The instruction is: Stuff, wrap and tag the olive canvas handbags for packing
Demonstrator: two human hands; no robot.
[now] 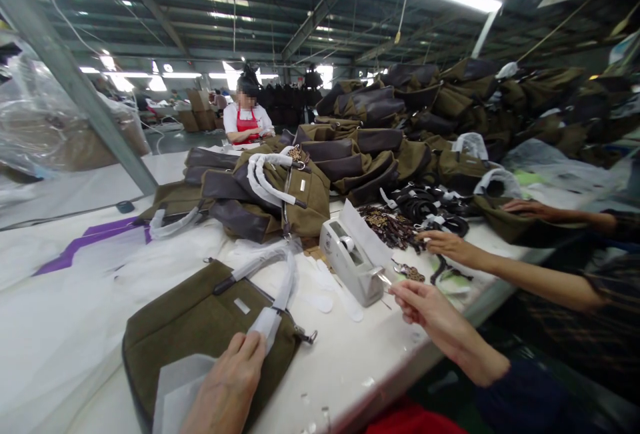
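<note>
An olive-green handbag lies on the white table in front of me. Its handle is wrapped in white tissue-like paper. My left hand is closed around the lower end of that wrapped handle, and a loose white sheet hangs by its wrist. Beyond the bag stands a grey tape dispenser. At the dispenser's near end my right hand is closed in a pinch on a short strip of clear tape.
Olive and dark-brown bags are heaped behind the dispenser. Black straps and brown tags lie in piles. On the right, a co-worker's hands reach over the table, one on another bag. A person in a red apron works farther back.
</note>
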